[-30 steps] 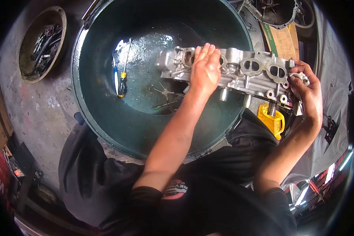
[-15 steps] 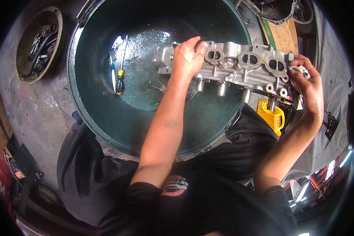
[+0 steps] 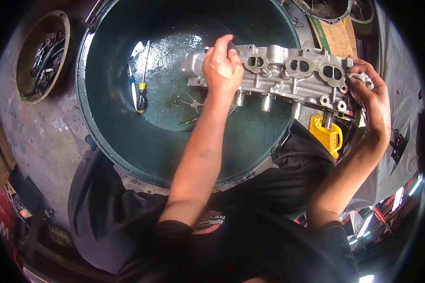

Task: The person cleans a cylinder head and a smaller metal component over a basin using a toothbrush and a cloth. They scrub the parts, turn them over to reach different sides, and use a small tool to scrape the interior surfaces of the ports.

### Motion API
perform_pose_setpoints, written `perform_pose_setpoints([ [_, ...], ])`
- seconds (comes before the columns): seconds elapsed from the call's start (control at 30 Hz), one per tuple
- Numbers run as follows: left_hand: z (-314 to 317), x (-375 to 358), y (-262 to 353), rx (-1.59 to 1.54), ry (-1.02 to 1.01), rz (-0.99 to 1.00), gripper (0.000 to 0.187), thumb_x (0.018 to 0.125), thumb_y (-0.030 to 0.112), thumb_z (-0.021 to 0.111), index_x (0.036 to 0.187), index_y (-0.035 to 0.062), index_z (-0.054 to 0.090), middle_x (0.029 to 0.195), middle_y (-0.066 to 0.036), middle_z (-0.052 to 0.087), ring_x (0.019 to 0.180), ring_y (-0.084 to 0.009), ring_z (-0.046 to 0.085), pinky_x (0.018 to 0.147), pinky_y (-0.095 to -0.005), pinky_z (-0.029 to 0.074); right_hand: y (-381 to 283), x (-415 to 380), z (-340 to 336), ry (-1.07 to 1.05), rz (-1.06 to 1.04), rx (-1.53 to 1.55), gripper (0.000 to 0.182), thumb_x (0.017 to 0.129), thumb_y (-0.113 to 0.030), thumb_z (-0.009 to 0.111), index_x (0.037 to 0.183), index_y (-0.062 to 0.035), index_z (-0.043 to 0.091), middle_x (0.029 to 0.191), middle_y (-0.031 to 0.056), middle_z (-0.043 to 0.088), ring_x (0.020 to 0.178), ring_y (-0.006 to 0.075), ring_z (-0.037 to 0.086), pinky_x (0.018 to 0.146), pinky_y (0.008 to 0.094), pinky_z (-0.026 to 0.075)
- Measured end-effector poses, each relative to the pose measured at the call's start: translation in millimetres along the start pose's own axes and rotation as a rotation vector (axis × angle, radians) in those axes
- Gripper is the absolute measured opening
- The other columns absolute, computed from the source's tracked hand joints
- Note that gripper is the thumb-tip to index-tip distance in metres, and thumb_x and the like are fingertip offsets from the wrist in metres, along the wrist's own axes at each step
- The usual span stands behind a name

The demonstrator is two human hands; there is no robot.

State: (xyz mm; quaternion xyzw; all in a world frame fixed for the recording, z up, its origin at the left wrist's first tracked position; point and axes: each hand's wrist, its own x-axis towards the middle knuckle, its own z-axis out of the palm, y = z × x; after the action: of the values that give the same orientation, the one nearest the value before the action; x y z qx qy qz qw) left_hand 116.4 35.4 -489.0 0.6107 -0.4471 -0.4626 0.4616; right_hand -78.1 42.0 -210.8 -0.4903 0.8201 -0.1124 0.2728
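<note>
A grey metal cylinder head (image 3: 278,85), with oval ports on its face and short round tubes along its lower side, is held tilted over a large green tub (image 3: 109,137). My left hand (image 3: 221,70) is closed over its left part, fingers reaching past the far edge; the fingertips are partly hidden. At the right end, my right hand (image 3: 374,96) grips the cylinder head with a crumpled whitish rag (image 3: 362,81) between the fingers and the metal. Inside the tub lie a yellow-and-black screwdriver (image 3: 142,96), a blue-and-white brush-like tool (image 3: 133,87) and a small star-shaped metal part (image 3: 192,103).
On the left floor sits a round basin (image 3: 67,61) of dark metal parts. A yellow jug (image 3: 327,137) stands below the cylinder head's right end. Cardboard (image 3: 337,40) and a metal housing (image 3: 326,18) lie at the upper right. My legs flank the tub's near rim.
My left hand has shifted slightly upward along the cylinder head, its index finger now more raised. The cylinder head has moved a little up in view; my right hand keeps its hold.
</note>
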Motion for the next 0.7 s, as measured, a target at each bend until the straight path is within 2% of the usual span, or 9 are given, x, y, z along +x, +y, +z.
perform_pose_setpoints([
  [0.1, -16.3, 15.9, 16.5, -0.242, -0.51, -0.212, 0.017, 0.081, 0.002, 0.062, 0.094, 0.0052, 0.073, 0.091, -0.005, 0.07, 0.077, -0.0156, 0.063, 0.065, -0.0306, 0.053, 2.1, 2.7, -0.9, 0.006, -0.021, 0.005, 0.018, 0.082, -0.008, 0.062, 0.099, -0.0038, 0.063, 0.123, 0.0039, 0.06, 0.076, 0.0087, 0.053, 0.069, 0.0227, 0.043],
  [0.13, -21.1, 17.6, 32.1, -0.333, -0.64, -0.386, 0.014, 0.083, 0.006, 0.064, 0.092, 0.0052, 0.074, 0.093, -0.003, 0.071, 0.079, -0.0133, 0.062, 0.064, -0.0295, 0.052, -0.8, 1.5, -0.4, 0.0, -0.007, 0.008, 0.018, 0.082, -0.008, 0.062, 0.099, -0.0036, 0.063, 0.123, 0.0037, 0.06, 0.076, 0.0088, 0.053, 0.069, 0.0225, 0.043],
  [0.23, -18.7, 13.3, 43.3, -0.368, -0.591, -0.518, 0.013, 0.085, 0.011, 0.066, 0.092, 0.0061, 0.075, 0.091, -0.003, 0.071, 0.079, -0.0131, 0.063, 0.062, -0.0293, 0.052, -4.2, 0.6, -1.5, -0.004, 0.0, -0.041, 0.018, 0.082, -0.008, 0.062, 0.1, -0.0035, 0.063, 0.122, 0.0029, 0.061, 0.076, 0.0089, 0.054, 0.069, 0.0224, 0.043],
  [0.37, -11.7, 14.5, 60.1, -0.345, -0.562, -0.592, 0.014, 0.083, 0.012, 0.071, 0.089, -0.0002, 0.073, 0.086, -0.009, 0.071, 0.074, -0.0141, 0.063, 0.061, -0.0291, 0.052, -3.3, 0.8, -0.7, -0.004, 0.009, -0.015, 0.019, 0.082, -0.008, 0.062, 0.1, -0.0038, 0.063, 0.121, 0.0022, 0.062, 0.076, 0.0089, 0.054, 0.069, 0.0227, 0.044],
  [0.4, -9.7, 15.0, 62.0, -0.343, -0.565, -0.595, 0.013, 0.081, 0.01, 0.073, 0.086, -0.0019, 0.072, 0.084, -0.01, 0.071, 0.072, -0.0151, 0.063, 0.061, -0.0289, 0.051, -1.3, 1.4, -0.5, -0.001, -0.002, -0.007, 0.019, 0.082, -0.008, 0.063, 0.1, -0.0038, 0.063, 0.121, 0.0024, 0.062, 0.075, 0.0089, 0.054, 0.069, 0.0227, 0.043],
  [0.5, 9.5, 10.6, 40.7, -0.345, -0.452, -0.406, 0.01, 0.074, 0.005, 0.071, 0.08, -0.0034, 0.073, 0.072, -0.012, 0.07, 0.067, -0.0188, 0.067, 0.065, -0.0324, 0.053, 3.5, 3.9, -2.3, 0.002, -0.027, -0.002, 0.019, 0.082, -0.009, 0.063, 0.1, -0.0039, 0.063, 0.122, 0.003, 0.061, 0.075, 0.0089, 0.054, 0.069, 0.0225, 0.043],
  [0.6, 12.4, 7.9, 36.3, -0.433, -0.409, -0.451, 0.008, 0.071, 0.005, 0.072, 0.075, -0.0023, 0.073, 0.074, -0.013, 0.071, 0.07, -0.0212, 0.068, 0.07, -0.0331, 0.053, 2.9, 3.0, -0.8, 0.001, -0.024, -0.014, 0.02, 0.081, -0.009, 0.062, 0.101, -0.0037, 0.063, 0.124, 0.0037, 0.06, 0.074, 0.0089, 0.053, 0.068, 0.0225, 0.043],
  [0.7, 9.4, 8.4, 35.3, -0.42, -0.455, -0.432, 0.009, 0.07, 0.008, 0.073, 0.073, -0.0007, 0.072, 0.073, -0.014, 0.071, 0.07, -0.0221, 0.069, 0.069, -0.0328, 0.053, -0.5, 2.2, 0.0, 0.0, -0.015, -0.01, 0.02, 0.081, -0.009, 0.061, 0.1, -0.0034, 0.062, 0.124, 0.0044, 0.06, 0.074, 0.0093, 0.053, 0.069, 0.0229, 0.044],
])
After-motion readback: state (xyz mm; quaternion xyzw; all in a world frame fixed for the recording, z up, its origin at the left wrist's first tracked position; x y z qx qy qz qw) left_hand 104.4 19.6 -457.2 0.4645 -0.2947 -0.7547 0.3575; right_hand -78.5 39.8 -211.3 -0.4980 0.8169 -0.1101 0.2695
